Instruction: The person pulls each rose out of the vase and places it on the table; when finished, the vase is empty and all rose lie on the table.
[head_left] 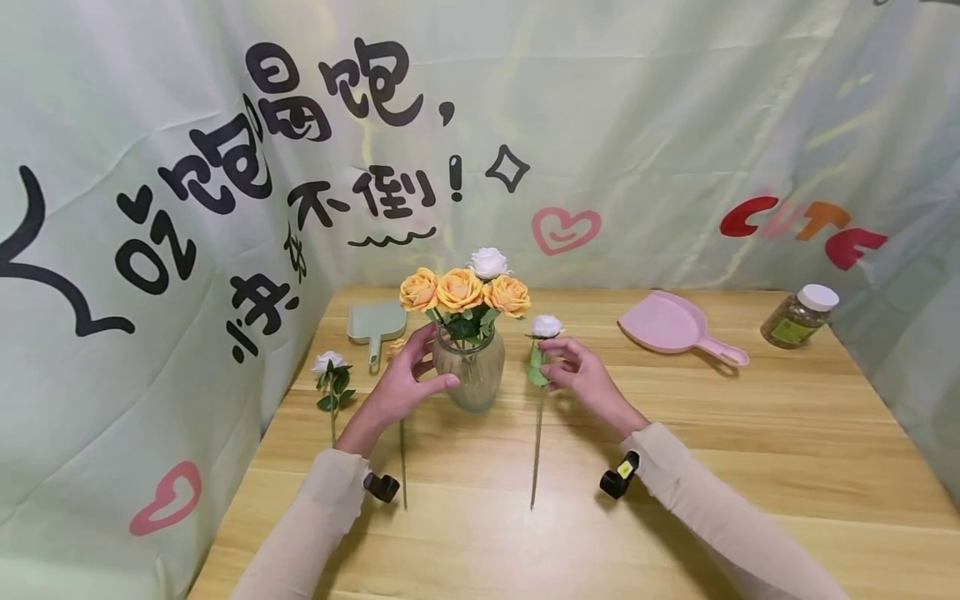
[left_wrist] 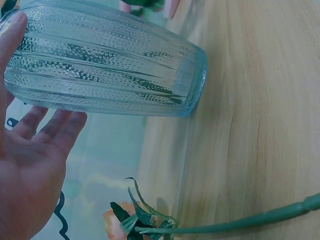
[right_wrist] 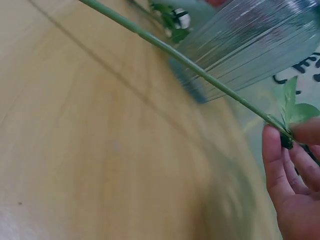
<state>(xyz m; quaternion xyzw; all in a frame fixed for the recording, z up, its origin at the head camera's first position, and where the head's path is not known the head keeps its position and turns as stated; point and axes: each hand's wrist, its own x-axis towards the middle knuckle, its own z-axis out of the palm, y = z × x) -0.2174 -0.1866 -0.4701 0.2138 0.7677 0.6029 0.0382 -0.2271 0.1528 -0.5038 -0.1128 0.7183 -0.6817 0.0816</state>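
A ribbed glass vase stands upright on the table, holding several orange roses and a white rose. My left hand holds its left side; in the left wrist view the thumb lies across the near face of the glass and the fingers curve along the other side. Right of the vase, my right hand pinches the stem of another white rose just below its bloom. Its long green stem slants above the tabletop, apart from the glass, in the right wrist view.
Left of the vase lie a white rose and an orange rose, partly behind my left hand. A small grey-green dustpan lies behind them. On the right are a pink dustpan and a white-lidded jar. Printed cloth surrounds the table.
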